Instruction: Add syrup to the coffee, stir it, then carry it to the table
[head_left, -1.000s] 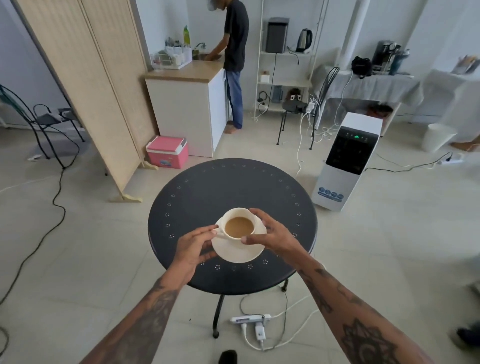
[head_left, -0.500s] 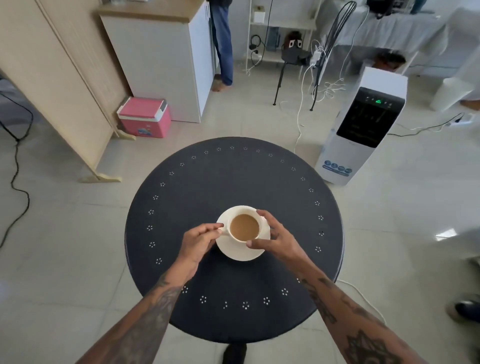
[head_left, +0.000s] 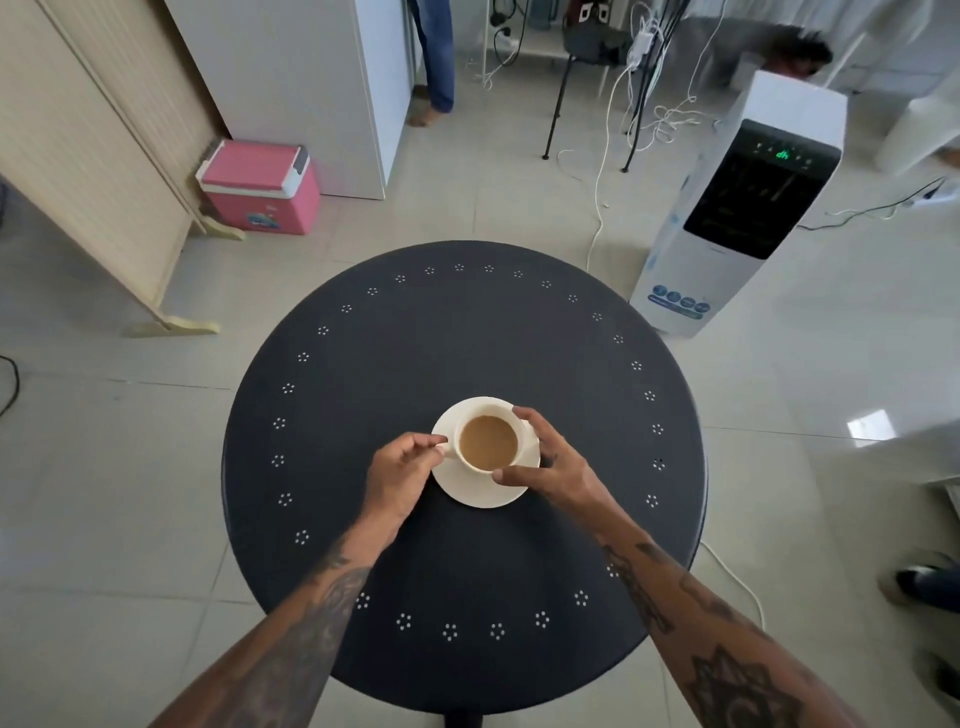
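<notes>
A white cup of milky coffee stands on a white saucer near the middle of the round black table. My left hand pinches the cup's handle on its left side. My right hand curls around the cup's right side, thumb at the near rim and fingers at the far rim, resting over the saucer's edge. The saucer appears to lie flat on the tabletop.
A white air cooler stands right of the table with cables on the floor. A pink cooler box sits by a white cabinet and a folding screen. Another person's legs stand behind. A shoe is at right.
I have come closer over the table and look down more steeply. The cup and saucer have gone from held above the near edge to the tabletop's middle. Both hands keep their hold.
</notes>
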